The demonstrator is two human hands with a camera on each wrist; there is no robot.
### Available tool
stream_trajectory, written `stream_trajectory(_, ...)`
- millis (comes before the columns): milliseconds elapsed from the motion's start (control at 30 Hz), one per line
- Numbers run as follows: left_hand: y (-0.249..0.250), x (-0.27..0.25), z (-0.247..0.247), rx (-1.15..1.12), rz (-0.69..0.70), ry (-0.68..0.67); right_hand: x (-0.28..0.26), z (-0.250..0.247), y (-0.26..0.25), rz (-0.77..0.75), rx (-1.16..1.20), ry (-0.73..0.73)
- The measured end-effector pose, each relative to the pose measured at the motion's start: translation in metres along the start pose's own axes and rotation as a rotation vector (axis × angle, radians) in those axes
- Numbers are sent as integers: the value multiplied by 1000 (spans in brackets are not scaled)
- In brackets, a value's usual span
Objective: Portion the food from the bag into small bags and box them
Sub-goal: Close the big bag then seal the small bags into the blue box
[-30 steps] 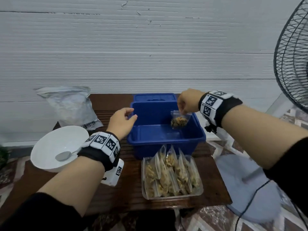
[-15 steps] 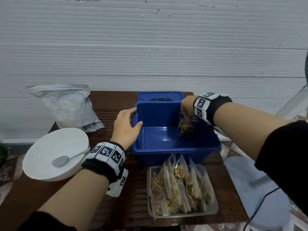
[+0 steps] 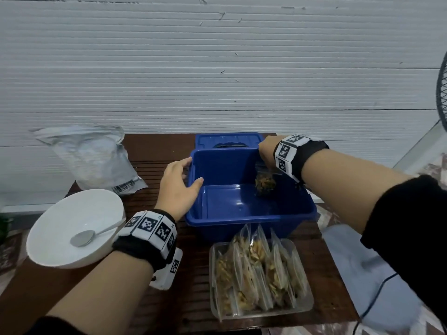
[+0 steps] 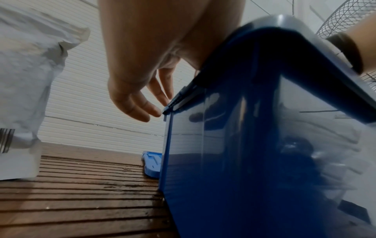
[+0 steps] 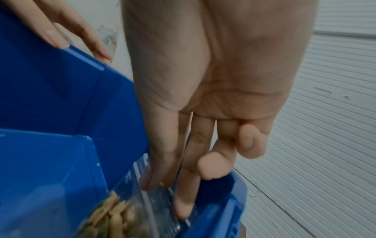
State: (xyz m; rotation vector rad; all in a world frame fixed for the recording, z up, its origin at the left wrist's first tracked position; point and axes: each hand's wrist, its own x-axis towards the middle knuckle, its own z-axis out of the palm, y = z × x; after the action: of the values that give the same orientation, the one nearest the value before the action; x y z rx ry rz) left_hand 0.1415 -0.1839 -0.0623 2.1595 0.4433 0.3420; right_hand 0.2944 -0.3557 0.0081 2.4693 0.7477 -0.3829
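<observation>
A blue box (image 3: 249, 216) stands open in the middle of the brown table. My right hand (image 3: 266, 151) reaches into its far right corner and pinches the top of a small clear bag (image 3: 264, 183) of brown food pieces, which hangs close above the box floor. In the right wrist view, thumb and fingers (image 5: 183, 201) clamp the small bag (image 5: 122, 217) by its top. My left hand (image 3: 179, 187) rests on the box's left rim, thumb inside, fingers (image 4: 142, 106) nearly straight at the rim's edge. A clear tray (image 3: 266, 313) in front holds several filled small bags.
The large silvery food bag (image 3: 94, 158) stands at the back left. A white bowl (image 3: 60, 218) with a spoon (image 3: 83, 238) sits at the left. The blue lid (image 3: 227, 140) lies behind the box. A fan (image 3: 442, 93) stands off the right edge.
My right hand has lowered the small bag deeper into the box, toward its far right corner. My left hand has settled onto the box's left rim.
</observation>
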Motion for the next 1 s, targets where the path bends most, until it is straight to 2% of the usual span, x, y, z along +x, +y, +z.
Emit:
stream_trajectory(67,1,-1,-1,7,-8,-2,6,0,5,18,5,-38)
stream_trajectory(200,4,-5,-1,33,-19,-33,7,3,15,11,77,-15)
stream_trajectory(433,7,-18,0,145,-32,-51,-63,1,6,-124,476,168)
stream_trajectory(700,29,-57,-1,245,9,-44,-144,25,-36,-270,777,225)
stream_trajectory(867,33,-85,-2,222,25,-32,-175,48,-76,-215,820,233)
stream_trajectory(1000,33,-101,-1,163,78,11,-184,62,-100,-157,772,333)
